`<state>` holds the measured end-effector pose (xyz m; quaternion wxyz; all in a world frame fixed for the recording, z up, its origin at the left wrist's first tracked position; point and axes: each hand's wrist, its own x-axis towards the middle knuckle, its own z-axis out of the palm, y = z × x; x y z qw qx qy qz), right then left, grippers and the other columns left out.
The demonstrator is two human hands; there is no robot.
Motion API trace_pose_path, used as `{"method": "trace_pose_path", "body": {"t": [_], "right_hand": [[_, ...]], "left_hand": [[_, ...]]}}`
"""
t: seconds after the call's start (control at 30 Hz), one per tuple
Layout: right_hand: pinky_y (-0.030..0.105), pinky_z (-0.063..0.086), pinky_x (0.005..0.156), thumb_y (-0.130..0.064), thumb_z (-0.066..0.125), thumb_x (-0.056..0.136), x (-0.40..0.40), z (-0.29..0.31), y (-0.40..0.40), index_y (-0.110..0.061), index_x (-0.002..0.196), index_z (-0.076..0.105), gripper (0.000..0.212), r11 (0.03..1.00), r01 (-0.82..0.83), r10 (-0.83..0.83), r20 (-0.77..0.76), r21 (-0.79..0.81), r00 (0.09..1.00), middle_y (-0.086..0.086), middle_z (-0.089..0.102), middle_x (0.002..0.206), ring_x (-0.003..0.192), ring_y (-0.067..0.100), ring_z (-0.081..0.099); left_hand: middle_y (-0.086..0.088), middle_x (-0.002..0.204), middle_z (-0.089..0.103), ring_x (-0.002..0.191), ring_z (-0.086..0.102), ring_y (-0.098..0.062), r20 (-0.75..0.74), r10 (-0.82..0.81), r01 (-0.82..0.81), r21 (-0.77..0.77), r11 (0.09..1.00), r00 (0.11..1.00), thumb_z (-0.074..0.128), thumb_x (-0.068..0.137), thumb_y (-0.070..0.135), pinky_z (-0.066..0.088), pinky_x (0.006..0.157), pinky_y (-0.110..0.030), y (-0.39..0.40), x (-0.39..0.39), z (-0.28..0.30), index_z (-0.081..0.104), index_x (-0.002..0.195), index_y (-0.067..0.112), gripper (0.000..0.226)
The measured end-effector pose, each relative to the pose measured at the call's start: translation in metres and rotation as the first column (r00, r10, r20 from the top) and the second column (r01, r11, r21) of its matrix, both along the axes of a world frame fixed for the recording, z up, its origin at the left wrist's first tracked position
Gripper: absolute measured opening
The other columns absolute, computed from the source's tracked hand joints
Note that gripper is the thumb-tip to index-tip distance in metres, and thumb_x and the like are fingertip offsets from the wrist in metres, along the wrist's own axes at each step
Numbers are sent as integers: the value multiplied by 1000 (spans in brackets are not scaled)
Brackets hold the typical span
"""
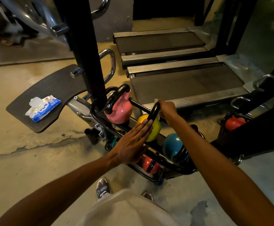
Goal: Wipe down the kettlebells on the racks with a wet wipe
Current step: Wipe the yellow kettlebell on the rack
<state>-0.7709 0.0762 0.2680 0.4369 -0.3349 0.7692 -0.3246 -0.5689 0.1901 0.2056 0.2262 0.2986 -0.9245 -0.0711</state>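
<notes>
Right hand (168,108) curled over the top of the black handle (153,112) of the yellow kettlebell (154,129), pinching a white wet wipe (156,101) against it; only small corners of the wipe show past the fingers. Left hand (133,144) flat, fingers straight and pressed together, fingertips against the near side of the yellow ball. Kettlebell sits on the upper tier of a black tubular rack (100,123), between a pink kettlebell (120,110) and a blue kettlebell (172,145). Handle loop rises up and slightly away from the person, long axis near upright. Ball smooth, glossy, round; handle glossy black with highlights. Pink bell stands upright, handle tilted toward the left; blue bell's handle hangs toward the near rail. Lower tier: a red kettlebell (150,164). Left of rack, a dark ribbed footplate (54,85) carries a blue-and-white wipe pack (42,108), flap open. Behind: two treadmill decks (186,82). Floor: stained concrete.
</notes>
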Motion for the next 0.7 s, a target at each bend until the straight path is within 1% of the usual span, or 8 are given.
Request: {"method": "trace_pose_path", "body": {"t": [0.07,0.17,0.27,0.33,0.43,0.53,0.6,0.7], "right_hand": [[39,58,76,-24,68,96,-2,0,2,-8,97,69,16,986,165,-161,225,0,961,18,74,105,89,28,71],[32,55,69,-13,62,99,-5,16,11,2,101,61,16,969,238,-239,537,72,809,18,64,91,78,25,65],[38,55,95,-19,61,100,-14,26,12,9,103,55,29,944,277,-318,716,179,622,23,61,103,108,35,66],[43,55,96,-21,63,98,-17,25,12,12,120,51,41,918,313,-381,756,243,532,27,60,112,118,40,64],[43,58,87,-22,63,99,-14,21,15,9,129,52,45,915,305,-396,744,266,539,25,62,111,101,36,67],[35,57,74,-25,61,100,-7,24,24,4,106,61,30,950,221,-313,691,221,651,18,61,98,86,27,64],[35,57,74,-29,62,99,-6,26,30,4,105,64,34,963,152,-263,664,221,700,17,64,98,87,26,66],[36,56,81,-33,60,101,-12,25,37,1,107,64,35,963,136,-259,669,232,696,18,66,105,94,29,66]], "left_hand": [[-20,174,6,162,5,-36,6,1,-1,-5,1000,1000,61,104,30,28,125,-58,-1,1,-1,15,165,1,81],[-21,174,6,161,5,-38,8,3,-3,3,1000,1000,61,104,30,28,125,-58,-1,0,-1,14,165,1,82],[-21,174,6,161,5,-38,6,-2,2,0,1000,1000,62,104,30,28,125,-58,-2,0,1,14,165,1,83],[-21,174,6,161,5,-38,10,-6,6,3,1000,1000,63,103,30,28,125,-59,-2,1,1,13,165,2,84],[-19,174,5,162,3,-36,48,-12,12,-4,1000,999,63,103,31,28,125,-58,-4,4,0,11,166,4,86],[-19,174,4,162,3,-36,64,-6,7,-11,1000,998,62,104,32,28,125,-57,-5,4,-1,11,166,3,85],[-19,174,3,162,2,-36,73,-2,3,-15,1000,997,60,105,32,27,125,-57,-4,4,-1,12,166,3,83],[-19,174,4,162,2,-35,77,5,-3,-21,1000,997,60,104,32,27,126,-56,-4,3,-2,14,165,2,82]]}}
